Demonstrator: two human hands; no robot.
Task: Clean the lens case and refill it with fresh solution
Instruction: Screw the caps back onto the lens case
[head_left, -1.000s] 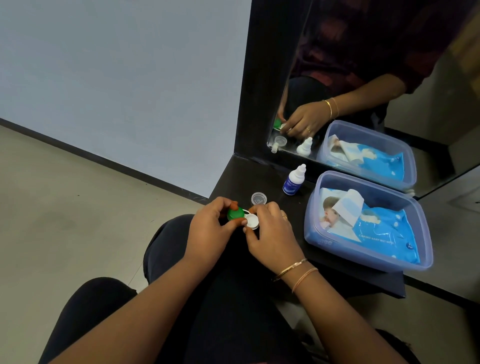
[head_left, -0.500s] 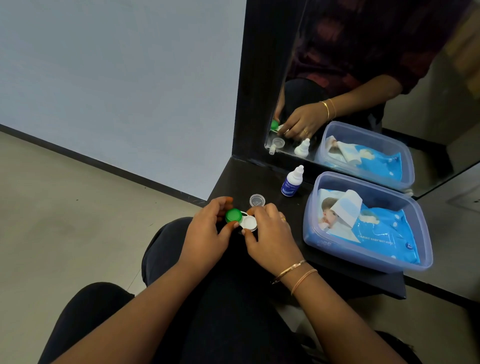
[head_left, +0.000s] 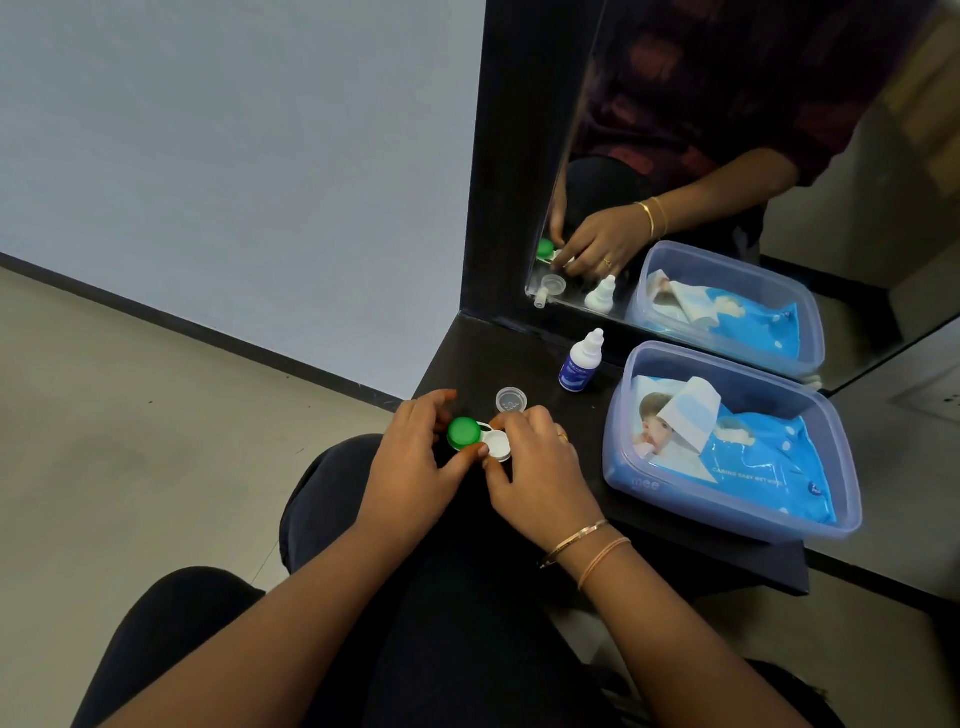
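Held over the lap at the edge of the dark counter (head_left: 467, 364): small white plastic twin-well lens case (head_left: 496, 446), green screw cap (head_left: 464, 433) on one well, other well uncapped. Left hand (head_left: 415, 467) fingers pinched on the green cap; right hand (head_left: 540, 467) fingers clamped on the case. Loose clear round cap (head_left: 511, 400) and white-and-blue solution bottle (head_left: 582, 364) standing beside. Cleaning, refilling apparently not yet done.
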